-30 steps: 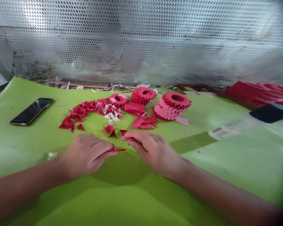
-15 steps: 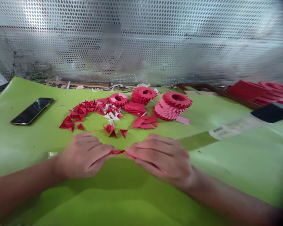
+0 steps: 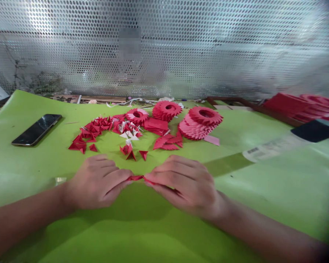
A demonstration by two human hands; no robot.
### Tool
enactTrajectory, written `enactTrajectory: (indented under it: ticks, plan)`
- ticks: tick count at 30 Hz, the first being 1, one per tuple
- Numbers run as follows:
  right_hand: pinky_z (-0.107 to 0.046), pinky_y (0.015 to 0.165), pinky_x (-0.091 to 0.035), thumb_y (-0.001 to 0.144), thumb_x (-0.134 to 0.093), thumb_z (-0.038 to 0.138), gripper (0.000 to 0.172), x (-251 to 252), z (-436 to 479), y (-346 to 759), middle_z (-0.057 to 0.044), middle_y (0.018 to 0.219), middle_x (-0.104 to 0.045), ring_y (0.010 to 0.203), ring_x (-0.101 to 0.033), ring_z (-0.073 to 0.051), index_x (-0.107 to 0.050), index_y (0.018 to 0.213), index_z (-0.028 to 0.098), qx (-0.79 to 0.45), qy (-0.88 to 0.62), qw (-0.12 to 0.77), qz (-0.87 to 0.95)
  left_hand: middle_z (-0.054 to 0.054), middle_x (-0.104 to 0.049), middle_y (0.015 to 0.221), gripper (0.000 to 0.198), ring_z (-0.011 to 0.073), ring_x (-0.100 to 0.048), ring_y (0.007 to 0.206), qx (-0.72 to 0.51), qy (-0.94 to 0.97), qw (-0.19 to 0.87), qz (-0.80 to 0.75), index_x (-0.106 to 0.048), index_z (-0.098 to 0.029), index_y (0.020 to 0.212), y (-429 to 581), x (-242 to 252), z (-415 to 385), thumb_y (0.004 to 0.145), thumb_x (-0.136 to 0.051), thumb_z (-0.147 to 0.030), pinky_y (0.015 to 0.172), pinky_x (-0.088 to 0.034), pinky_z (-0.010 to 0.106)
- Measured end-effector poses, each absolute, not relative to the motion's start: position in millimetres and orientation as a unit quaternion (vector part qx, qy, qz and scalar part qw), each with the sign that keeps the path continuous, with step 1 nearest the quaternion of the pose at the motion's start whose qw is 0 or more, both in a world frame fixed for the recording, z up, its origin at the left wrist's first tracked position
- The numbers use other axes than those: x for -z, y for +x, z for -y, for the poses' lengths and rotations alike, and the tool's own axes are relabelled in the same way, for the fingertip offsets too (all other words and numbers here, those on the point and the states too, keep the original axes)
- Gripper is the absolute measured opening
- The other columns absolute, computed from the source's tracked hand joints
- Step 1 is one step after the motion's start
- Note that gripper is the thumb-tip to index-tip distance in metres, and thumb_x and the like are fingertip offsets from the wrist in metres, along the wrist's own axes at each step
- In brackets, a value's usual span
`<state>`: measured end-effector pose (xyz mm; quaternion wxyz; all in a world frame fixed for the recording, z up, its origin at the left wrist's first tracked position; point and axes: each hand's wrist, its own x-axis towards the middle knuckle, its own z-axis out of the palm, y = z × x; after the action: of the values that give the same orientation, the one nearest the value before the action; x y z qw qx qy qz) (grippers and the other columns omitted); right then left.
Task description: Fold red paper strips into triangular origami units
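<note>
My left hand (image 3: 100, 182) and my right hand (image 3: 185, 184) pinch opposite ends of a small folded red paper piece (image 3: 137, 178) low over the green table. Only its middle shows; fingers cover both ends. Just beyond lie loose red paper triangles (image 3: 143, 155), with a heap of red folded triangles (image 3: 95, 128) farther left and some white-and-red ones (image 3: 130, 129) beside it. Behind my right hand rest folded red pieces (image 3: 167, 141), a stack of red paper slips (image 3: 156, 126), and ring-shaped stacks of interlocked paper: a red one (image 3: 167, 110) and a taller pink-and-red one (image 3: 200, 124).
A black phone (image 3: 37, 129) lies at the left on the green table cover (image 3: 285, 193). To the right are a clear bag with a black end (image 3: 315, 130) and a tray edge (image 3: 279, 118) with red paper. A perforated metal panel (image 3: 164, 47) stands behind.
My right hand has shifted slightly left, closer to my left hand, with less of the folded paper showing between them. The things on the table look unmoved.
</note>
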<state>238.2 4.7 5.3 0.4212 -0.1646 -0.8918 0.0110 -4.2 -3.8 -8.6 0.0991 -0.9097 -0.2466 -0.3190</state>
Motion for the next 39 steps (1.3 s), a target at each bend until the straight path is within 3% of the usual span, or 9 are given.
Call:
enactTrajectory:
  ticks: [18, 26, 39]
  plan:
    - [-0.023, 0.061, -0.051, 0.092, -0.067, 0.015, 0.004, -5.9, -7.0, 235.5, -0.003, 0.08, -0.074, 0.069, -0.065, -0.013, -0.071, 0.091, 0.015, -0.071, -0.191, 0.404, 0.892, -0.002, -0.064, 0.056, 0.019, 0.0131, -0.051, 0.045, 0.266, -0.919, 0.181, 0.229, -0.064, -0.015, 0.091, -5.5, 2.8, 3.9, 0.098, -0.047, -0.01, 0.051, -0.033, 0.03]
    - [-0.025, 0.065, -0.054, 0.099, -0.055, 0.016, 0.017, -4.3, -11.2, 239.2, -0.005, 0.084, -0.074, 0.075, -0.067, -0.014, -0.071, 0.105, 0.014, -0.087, -0.186, 0.383, 0.9, -0.005, -0.06, 0.053, 0.025, 0.0107, -0.05, 0.043, 0.301, -0.91, 0.126, 0.255, -0.063, -0.018, 0.09, -1.4, 6.3, 1.1, 0.103, -0.041, -0.016, 0.049, -0.033, 0.025]
    - [-0.025, 0.06, -0.051, 0.1, -0.052, 0.019, 0.019, -1.8, -13.8, 238.7, -0.003, 0.078, -0.072, 0.068, -0.063, -0.013, -0.07, 0.098, 0.015, -0.125, -0.197, 0.376, 0.897, -0.004, -0.057, 0.052, 0.028, 0.0116, -0.05, 0.043, 0.253, -0.917, 0.165, 0.26, -0.064, -0.017, 0.087, -2.9, 7.3, -0.3, 0.102, -0.04, -0.013, 0.048, -0.034, 0.025]
